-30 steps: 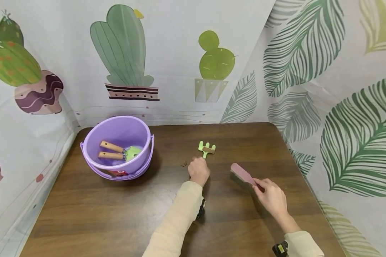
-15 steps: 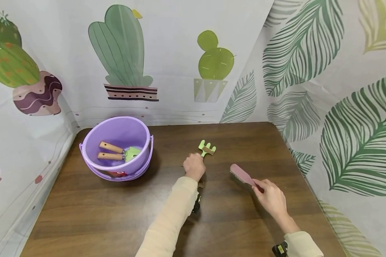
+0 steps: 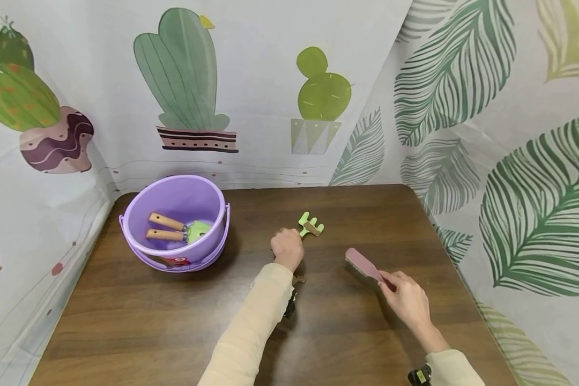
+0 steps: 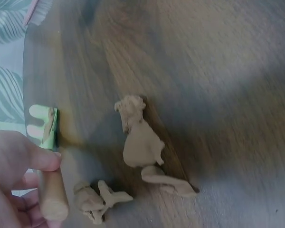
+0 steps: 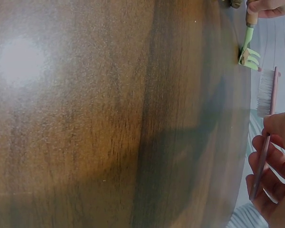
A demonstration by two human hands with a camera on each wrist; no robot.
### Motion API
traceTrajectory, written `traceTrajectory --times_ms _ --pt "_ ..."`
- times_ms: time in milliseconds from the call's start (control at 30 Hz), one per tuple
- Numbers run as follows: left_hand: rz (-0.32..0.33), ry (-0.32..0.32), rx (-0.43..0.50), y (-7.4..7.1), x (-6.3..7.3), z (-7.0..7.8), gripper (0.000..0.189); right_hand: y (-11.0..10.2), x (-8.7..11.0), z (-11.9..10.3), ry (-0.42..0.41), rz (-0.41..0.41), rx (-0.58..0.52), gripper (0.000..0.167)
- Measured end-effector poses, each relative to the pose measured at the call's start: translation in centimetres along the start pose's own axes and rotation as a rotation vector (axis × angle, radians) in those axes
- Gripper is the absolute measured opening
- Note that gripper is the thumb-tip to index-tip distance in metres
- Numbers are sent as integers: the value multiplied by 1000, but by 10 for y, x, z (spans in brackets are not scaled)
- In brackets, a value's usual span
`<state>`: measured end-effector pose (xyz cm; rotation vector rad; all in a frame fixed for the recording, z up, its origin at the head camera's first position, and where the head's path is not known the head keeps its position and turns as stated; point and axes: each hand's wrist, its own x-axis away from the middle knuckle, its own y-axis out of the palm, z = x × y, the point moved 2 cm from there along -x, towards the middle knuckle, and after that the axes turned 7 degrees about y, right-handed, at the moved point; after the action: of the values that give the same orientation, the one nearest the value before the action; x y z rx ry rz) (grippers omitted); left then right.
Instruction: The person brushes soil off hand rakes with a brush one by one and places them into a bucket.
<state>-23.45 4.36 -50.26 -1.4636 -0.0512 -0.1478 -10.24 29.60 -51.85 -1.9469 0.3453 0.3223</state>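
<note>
My left hand [image 3: 288, 249] grips the wooden handle of a small hand rake [image 4: 51, 190] over the table. Its green tines [image 3: 311, 225] have a lump of brown, clay-like material stuck across them. Beneath and beside that hand, brown lumps [image 4: 141, 145] lie on the wood, including a smaller clump [image 4: 95, 199]; in the head view the hand and sleeve hide most of them. My right hand [image 3: 407, 299] holds a pink brush [image 3: 363, 262] by its handle, thumb and fingers around it. The brush's pale bristles [image 5: 266, 95] are off to the right of the rake, apart from it.
A purple bucket [image 3: 212, 244] leans at the back left of the brown table [image 3: 173, 321]. Inside it lie two wooden-handled tools [image 3: 166, 221] with green heads. A patterned cloth [image 3: 265, 80] hangs behind the table and along its sides.
My left hand has shifted left with the rake, whose tines now slant more. Part of a brown lump shows by the left wrist. The right hand and brush have barely moved.
</note>
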Motion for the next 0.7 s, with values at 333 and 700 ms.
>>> traceTrajectory --times_ms 333,700 --pt "-35 52 -9 3 -1 -15 26 0 -1 -3 0 2 -2 25" --pt "-33 128 11 -5 5 -38 27 0 -4 -8 -2 5 -8 25"
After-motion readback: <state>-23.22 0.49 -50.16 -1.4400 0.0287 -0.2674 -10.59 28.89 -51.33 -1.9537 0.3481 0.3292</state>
